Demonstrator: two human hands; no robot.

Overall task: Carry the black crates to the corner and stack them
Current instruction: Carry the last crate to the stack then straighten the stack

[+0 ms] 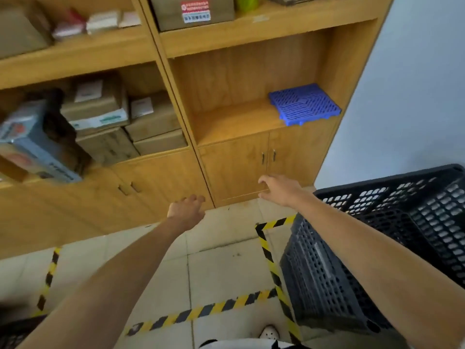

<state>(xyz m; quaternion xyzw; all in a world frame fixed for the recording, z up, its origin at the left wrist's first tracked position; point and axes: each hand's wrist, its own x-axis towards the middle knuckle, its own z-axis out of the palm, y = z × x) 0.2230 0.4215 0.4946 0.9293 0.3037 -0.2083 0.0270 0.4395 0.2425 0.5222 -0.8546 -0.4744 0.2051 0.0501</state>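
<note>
The single head-worn view looked forward and down, tilted, from standing height. It faced the wooden shelving close ahead, took in the tiled floor below, and caught black crates at its right edge.

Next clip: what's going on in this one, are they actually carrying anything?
No, both hands are free. The person stands on a tiled floor facing a wooden shelf unit, both arms stretched forward; the left hand and right hand hang in the air with loosely curled fingers, holding nothing. Black crates already sit stacked at the right, beside the wall, next to a floor area marked with yellow-and-black tape. Another dark crate edge shows at the bottom left.
</note>
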